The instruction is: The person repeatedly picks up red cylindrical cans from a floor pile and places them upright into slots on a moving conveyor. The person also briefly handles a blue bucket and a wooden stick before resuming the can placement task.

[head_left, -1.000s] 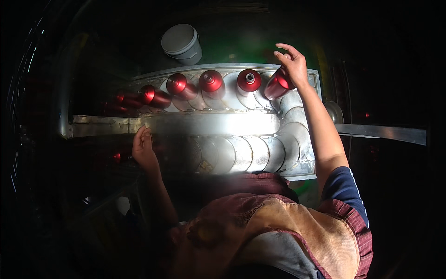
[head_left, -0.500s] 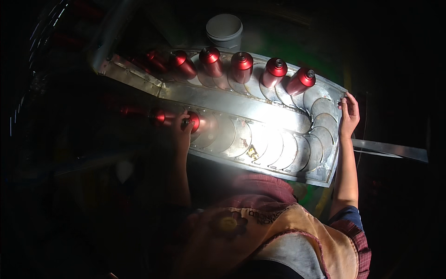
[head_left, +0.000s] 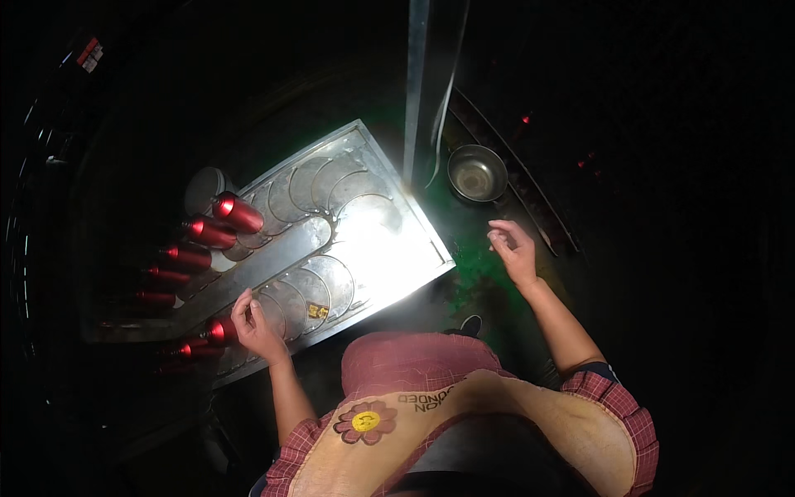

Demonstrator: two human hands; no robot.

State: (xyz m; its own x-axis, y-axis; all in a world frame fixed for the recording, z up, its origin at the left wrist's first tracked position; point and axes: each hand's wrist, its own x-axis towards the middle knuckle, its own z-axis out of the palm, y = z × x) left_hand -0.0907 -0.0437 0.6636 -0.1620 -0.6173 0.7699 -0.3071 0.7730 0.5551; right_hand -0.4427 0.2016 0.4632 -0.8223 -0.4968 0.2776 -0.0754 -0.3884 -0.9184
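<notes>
My left hand point(head_left: 257, 327) is over the near lane of a U-shaped metal conveyor point(head_left: 273, 251), its fingers loosely bent and apart, with nothing seen in them. Just left of it stands a shiny red metal bottle point(head_left: 222, 331); whether they touch is hard to tell. Another red bottle point(head_left: 195, 349) is behind that one, in dim light. Along the far lane runs a row of several red bottles, the foremost point(head_left: 239, 213) nearest the bend. My right hand point(head_left: 515, 255) hangs in the air off the conveyor's right end, empty, fingers half curled and apart.
A round metal bowl point(head_left: 478, 173) sits beyond my right hand, beside a dark rail point(head_left: 530, 190). A tall metal post point(head_left: 416, 91) rises past the conveyor's end. A pale bucket point(head_left: 207, 189) is behind the far lane. Bright glare covers the bend; the surroundings are dark.
My view has turned to the right, so the conveyor appears tilted and farther left. My right hand has left the conveyor's end edge. My left hand has come off the red bottle it held.
</notes>
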